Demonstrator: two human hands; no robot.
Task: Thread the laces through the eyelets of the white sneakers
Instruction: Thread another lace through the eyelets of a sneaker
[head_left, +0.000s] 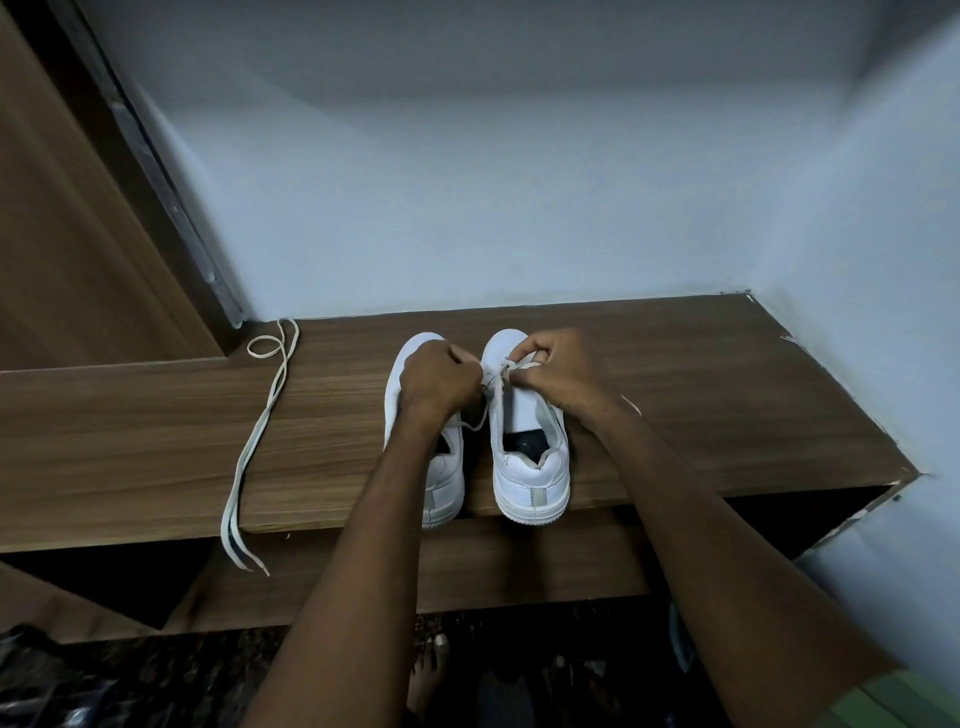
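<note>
Sneakers (527, 441) on shelf (675, 374); both hands pinch lace (511, 368).

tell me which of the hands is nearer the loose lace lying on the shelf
Left. The left hand is over the left sneaker, on the side toward the loose lace; the right hand is farther, over the right sneaker.

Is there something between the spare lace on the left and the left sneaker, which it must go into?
Nothing lies on the shelf between the spare lace and the left sneaker. Only the left hand and its forearm cover that sneaker's eyelets.
</note>
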